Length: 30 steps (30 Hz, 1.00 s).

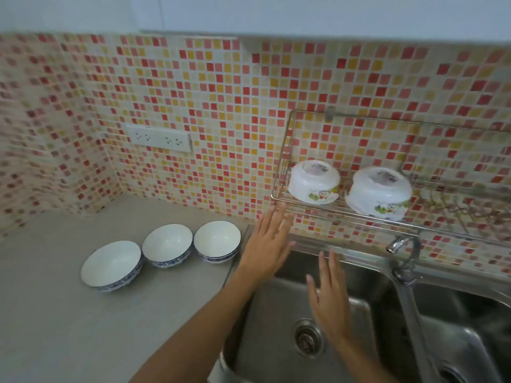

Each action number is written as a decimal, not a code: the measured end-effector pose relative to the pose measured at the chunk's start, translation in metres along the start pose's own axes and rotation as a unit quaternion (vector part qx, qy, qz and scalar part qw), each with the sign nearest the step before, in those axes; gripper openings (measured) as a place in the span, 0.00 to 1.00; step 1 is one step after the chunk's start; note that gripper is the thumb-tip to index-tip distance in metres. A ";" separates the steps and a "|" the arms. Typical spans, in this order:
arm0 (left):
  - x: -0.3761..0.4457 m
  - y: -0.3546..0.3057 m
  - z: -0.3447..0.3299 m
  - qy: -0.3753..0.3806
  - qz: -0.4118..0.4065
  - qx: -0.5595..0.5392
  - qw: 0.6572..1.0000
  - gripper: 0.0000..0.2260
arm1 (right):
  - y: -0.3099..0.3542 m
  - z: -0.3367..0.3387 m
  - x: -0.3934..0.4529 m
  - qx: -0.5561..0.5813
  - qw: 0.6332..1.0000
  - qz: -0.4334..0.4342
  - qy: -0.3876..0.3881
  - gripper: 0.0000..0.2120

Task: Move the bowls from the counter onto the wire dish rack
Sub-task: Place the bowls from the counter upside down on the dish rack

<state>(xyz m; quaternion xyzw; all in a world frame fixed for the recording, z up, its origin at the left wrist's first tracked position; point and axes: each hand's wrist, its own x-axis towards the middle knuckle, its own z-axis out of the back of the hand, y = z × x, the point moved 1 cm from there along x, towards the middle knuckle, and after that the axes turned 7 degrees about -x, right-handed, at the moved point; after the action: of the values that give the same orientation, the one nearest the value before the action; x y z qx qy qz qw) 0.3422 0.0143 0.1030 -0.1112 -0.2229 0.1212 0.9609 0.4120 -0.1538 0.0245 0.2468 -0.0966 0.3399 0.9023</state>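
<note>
Wire dish rack (pixel 284 200) blurs, seemingly cut off rightward.

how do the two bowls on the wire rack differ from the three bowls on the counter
The two rack bowls sit upside down on the wire dish rack; the three counter bowls stand upright and empty on the counter. The rack bowls carry a colourful picture on their sides; the counter bowls have a blue pattern outside and a dark rim. All five are mostly white.
</note>
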 end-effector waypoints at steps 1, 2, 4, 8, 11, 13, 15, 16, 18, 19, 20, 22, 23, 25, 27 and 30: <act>-0.016 0.015 0.000 0.015 0.032 -0.009 0.999 0.28 | 0.014 -0.016 -0.005 0.014 1.000 -0.004 0.026 0.31; -0.031 0.033 0.000 0.033 0.070 -0.011 0.997 0.28 | 0.030 -0.029 -0.007 0.026 0.999 -0.007 0.048 0.30; -0.061 0.073 0.005 0.063 0.147 -0.001 0.987 0.29 | 0.066 -0.047 -0.008 0.047 0.994 0.004 0.094 0.29; -0.117 0.156 0.030 0.056 0.263 0.021 0.963 0.28 | 0.140 -0.071 -0.001 0.078 0.979 0.051 0.181 0.30; -0.153 0.206 0.053 0.022 0.340 0.019 0.940 0.30 | 0.193 -0.094 0.002 0.093 0.968 0.067 0.225 0.27; -0.173 0.237 0.068 -0.001 0.398 0.002 0.918 0.30 | 0.230 -0.112 0.002 0.108 0.957 0.073 0.261 0.21; -0.192 0.266 0.079 -0.034 0.447 -0.015 0.894 0.29 | 0.267 -0.128 -0.001 0.125 0.937 0.057 0.321 0.16; -0.201 0.279 0.084 -0.047 0.467 -0.018 0.883 0.29 | 0.285 -0.136 -0.001 0.137 0.925 0.041 0.353 0.15; -0.217 0.303 0.090 -0.062 0.507 -0.041 0.859 0.28 | 0.319 -0.153 -0.002 0.151 0.903 0.011 0.402 0.17; -0.224 0.313 0.091 -0.069 0.528 -0.064 0.844 0.29 | 0.334 -0.162 -0.001 0.152 0.897 0.003 0.416 0.19; -0.230 0.321 0.091 -0.073 0.548 -0.090 0.828 0.29 | 0.348 -0.173 -0.001 0.151 0.892 -0.004 0.426 0.20; -0.240 0.336 0.090 -0.064 0.584 -0.146 0.796 0.32 | 0.371 -0.189 0.001 0.156 0.884 -0.021 0.441 0.20; -0.243 0.342 0.089 -0.056 0.597 -0.169 0.782 0.33 | 0.380 -0.196 0.003 0.161 0.879 -0.036 0.447 0.21; -0.246 0.350 0.089 -0.050 0.603 -0.225 0.764 0.34 | 0.392 -0.209 0.006 0.191 0.862 -0.088 0.461 0.23; -0.248 0.356 0.090 -0.058 0.595 -0.280 0.751 0.32 | 0.397 -0.222 0.007 0.223 0.844 -0.146 0.464 0.23; -0.253 0.360 0.091 -0.075 0.601 -0.332 0.723 0.28 | 0.399 -0.232 0.008 0.231 0.839 -0.168 0.463 0.15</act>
<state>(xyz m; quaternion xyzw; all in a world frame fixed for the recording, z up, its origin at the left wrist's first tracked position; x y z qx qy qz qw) 0.0147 0.2980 -0.0152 -0.5240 -0.2064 0.5996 0.5685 0.1554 0.2273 -0.0211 0.2745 0.4569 0.2698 0.8019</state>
